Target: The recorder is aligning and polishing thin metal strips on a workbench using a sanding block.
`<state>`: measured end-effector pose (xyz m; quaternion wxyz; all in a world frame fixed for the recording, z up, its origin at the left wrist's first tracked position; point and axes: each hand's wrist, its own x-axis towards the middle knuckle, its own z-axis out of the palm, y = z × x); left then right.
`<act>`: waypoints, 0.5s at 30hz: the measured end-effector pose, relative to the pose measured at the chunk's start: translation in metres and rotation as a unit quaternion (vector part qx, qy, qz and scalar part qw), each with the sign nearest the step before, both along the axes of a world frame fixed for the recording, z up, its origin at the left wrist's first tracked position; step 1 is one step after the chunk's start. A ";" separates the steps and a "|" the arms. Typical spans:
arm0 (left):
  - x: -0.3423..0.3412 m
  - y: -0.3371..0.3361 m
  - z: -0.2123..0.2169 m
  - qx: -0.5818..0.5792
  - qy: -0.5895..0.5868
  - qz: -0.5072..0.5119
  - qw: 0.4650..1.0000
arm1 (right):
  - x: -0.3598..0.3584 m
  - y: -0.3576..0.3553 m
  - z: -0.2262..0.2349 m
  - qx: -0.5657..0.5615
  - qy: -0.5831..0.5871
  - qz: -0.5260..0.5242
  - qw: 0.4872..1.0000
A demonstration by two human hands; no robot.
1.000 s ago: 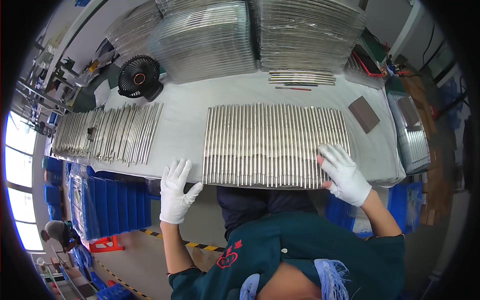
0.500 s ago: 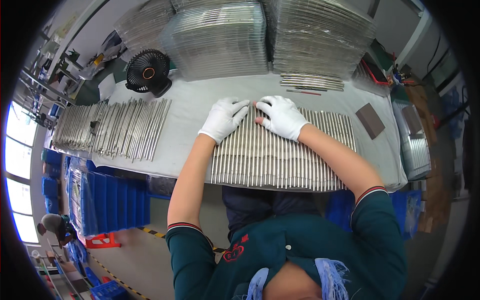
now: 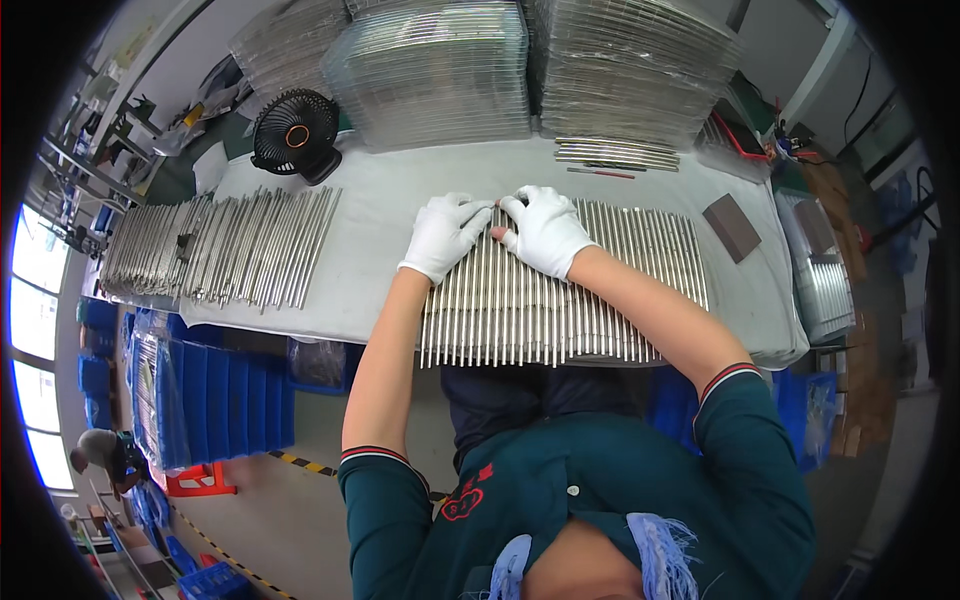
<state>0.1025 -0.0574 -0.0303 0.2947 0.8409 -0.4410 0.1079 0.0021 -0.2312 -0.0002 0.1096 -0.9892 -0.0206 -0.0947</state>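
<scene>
From the wearer's head, a fisheye camera is looking down at close range, facing across the white cloth-covered table; it is centring the white-gloved left hand and white-gloved right hand and catching the dark green short-sleeved shirt below.

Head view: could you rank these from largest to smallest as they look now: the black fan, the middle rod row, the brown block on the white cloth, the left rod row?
1. Middle rod row, though partly covered
2. Left rod row
3. Black fan
4. Brown block
</scene>
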 end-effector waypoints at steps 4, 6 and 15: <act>-0.008 0.007 0.001 0.003 0.022 0.020 1.000 | -0.004 -0.009 0.001 0.008 0.004 0.011 1.000; -0.009 0.011 -0.001 -0.138 0.144 0.035 0.979 | 0.001 -0.040 0.001 0.053 -0.033 0.034 0.997; -0.020 0.054 0.002 -0.430 0.463 0.021 0.775 | -0.035 -0.084 -0.008 -0.002 -0.037 -0.012 0.999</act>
